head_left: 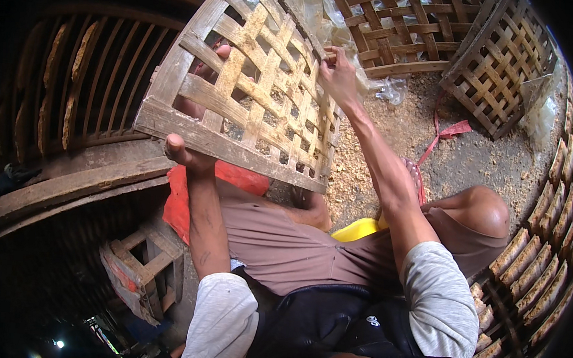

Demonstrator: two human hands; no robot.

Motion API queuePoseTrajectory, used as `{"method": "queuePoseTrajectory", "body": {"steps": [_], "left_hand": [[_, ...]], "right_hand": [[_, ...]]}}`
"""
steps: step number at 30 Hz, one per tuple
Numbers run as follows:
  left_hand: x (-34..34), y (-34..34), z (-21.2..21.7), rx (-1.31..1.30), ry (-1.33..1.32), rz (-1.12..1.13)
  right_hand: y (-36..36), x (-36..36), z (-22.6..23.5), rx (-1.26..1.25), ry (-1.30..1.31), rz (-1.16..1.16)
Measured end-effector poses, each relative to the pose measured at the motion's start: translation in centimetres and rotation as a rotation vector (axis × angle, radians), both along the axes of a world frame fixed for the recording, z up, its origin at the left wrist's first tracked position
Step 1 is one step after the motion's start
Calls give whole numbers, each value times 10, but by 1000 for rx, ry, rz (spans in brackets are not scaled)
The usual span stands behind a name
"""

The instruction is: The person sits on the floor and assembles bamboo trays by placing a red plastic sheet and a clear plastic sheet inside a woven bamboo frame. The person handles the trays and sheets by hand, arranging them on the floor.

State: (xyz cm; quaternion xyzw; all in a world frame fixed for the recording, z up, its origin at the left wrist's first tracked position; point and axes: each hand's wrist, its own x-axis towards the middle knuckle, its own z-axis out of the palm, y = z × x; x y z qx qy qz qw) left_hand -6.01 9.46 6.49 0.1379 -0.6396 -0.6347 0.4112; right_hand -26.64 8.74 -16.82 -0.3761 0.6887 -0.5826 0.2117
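A wood-framed tray of woven bamboo strips (258, 106) is tilted up in front of me, its weave crusted with pale crumbs. My left hand (189, 156) holds its lower left corner. The thumb rests at the bottom rail, and fingers show behind through the gaps in the weave. At the tray's upper right edge, my right hand (338, 78) is closed with bent fingers against the frame. Part of the right fingertips is hidden by the angle.
Two similar woven trays (499, 73) (404, 26) lean at the back with clear plastic sheeting (391, 90). Crumbs (358, 163) cover the floor near a red strap (454, 129). A slatted rack (98, 72) stands left, a wooden stool (146, 256) lower left, and rows of crusted slats (541, 270) right.
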Motion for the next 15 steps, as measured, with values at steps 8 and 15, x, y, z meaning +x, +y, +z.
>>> {"method": "queuePoseTrajectory", "body": {"steps": [8, 15], "left_hand": [[23, -10, -6, -35, -132, 254], [16, -12, -3, -35, -175, 296]], "right_hand": [[20, -12, -56, 115, -86, -216], [7, -9, -76, 0, 174, -215]]}}
